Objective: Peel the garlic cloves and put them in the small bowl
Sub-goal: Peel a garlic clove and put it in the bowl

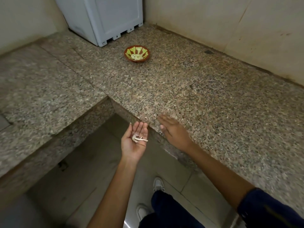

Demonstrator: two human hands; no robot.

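A small brown bowl with a green pattern sits far back on the granite counter; several pale peeled garlic cloves lie inside it. My left hand is held palm up just off the counter's front edge, fingers relaxed, with a little heap of garlic skins lying on the palm. My right hand lies flat, fingers straight, on the counter edge right beside the left hand; it is blurred and holds nothing.
A white appliance stands in the back corner behind the bowl. The counter is L-shaped, with a second wing to the left. Tiled walls close in the back and right. Below are the floor and my shoes.
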